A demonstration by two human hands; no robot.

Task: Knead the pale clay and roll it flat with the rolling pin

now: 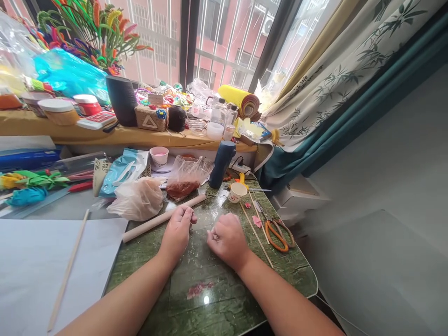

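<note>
My left hand (178, 232) is closed above the table, its thumb pressed to curled fingers. A short way to its right, my right hand (229, 239) makes a fist with the knuckles up. Whatever either hand holds, if anything, is hidden. The two hands are apart. A wooden rolling pin (164, 217) lies slantwise just behind my left hand. To the right of my right hand lie thin wooden sticks (257, 235), pink scraps (256, 221) and orange-handled scissors (278, 236). A paper cup (238, 192) stands behind it.
A dark blue bottle (223, 164), a bag of reddish-brown material (184, 186) and a pale plastic bag (138, 198) stand at the back. White paper (31, 275) with a stick (68, 270) lies left. The table's edge (308, 266) curves at the right. Behind is a crowded window ledge (157, 137).
</note>
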